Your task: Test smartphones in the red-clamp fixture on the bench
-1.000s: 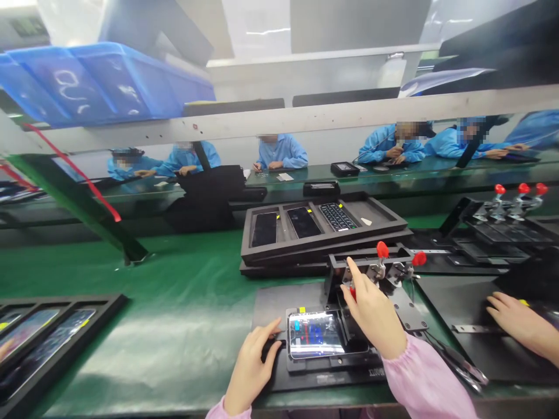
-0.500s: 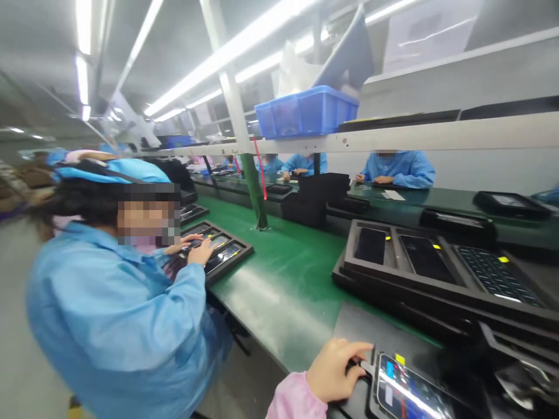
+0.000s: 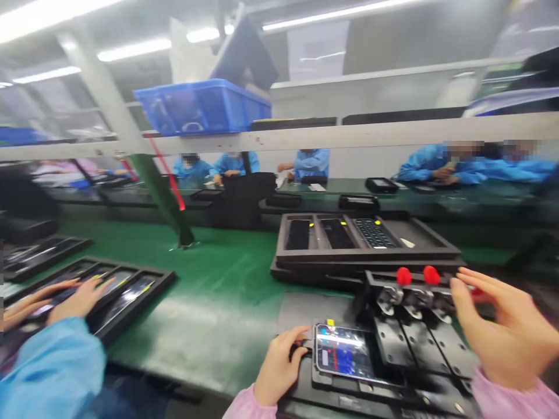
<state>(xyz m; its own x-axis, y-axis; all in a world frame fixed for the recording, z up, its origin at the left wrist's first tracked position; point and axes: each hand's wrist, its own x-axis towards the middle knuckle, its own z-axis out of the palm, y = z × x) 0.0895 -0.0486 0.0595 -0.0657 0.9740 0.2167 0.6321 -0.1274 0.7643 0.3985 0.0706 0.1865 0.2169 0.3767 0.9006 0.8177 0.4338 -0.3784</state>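
A phone with a lit, multicoloured screen (image 3: 343, 352) lies flat in a black test fixture (image 3: 345, 401). My left hand (image 3: 279, 364) is closed at the fixture's left end, pinching a small dark plug-like piece beside the phone; its exact kind is partly hidden by my fingers. Metal toggle clamps with red knobs (image 3: 404, 276) stand at the right of the phone, above several metal plates (image 3: 419, 343). At the rightmost clamp is my right hand (image 3: 506, 331), its thumb and fingers around a red knob that shows between them. A yellow tab (image 3: 331, 322) sticks out at the phone's upper edge.
Behind the fixture, a stacked black tray (image 3: 367, 254) holds phones and a keypad-like part. On the left, a co-worker's hands (image 3: 76, 299) rest over another tray (image 3: 163, 279) of phones. A green post (image 3: 163, 203) and a shelf with a blue bin (image 3: 203, 107) rise from the bench.
The view has swung right, bringing my right hand and the red-knobbed clamps into sight. My left hand stays at the left end of the fixture. The phone is still in place.
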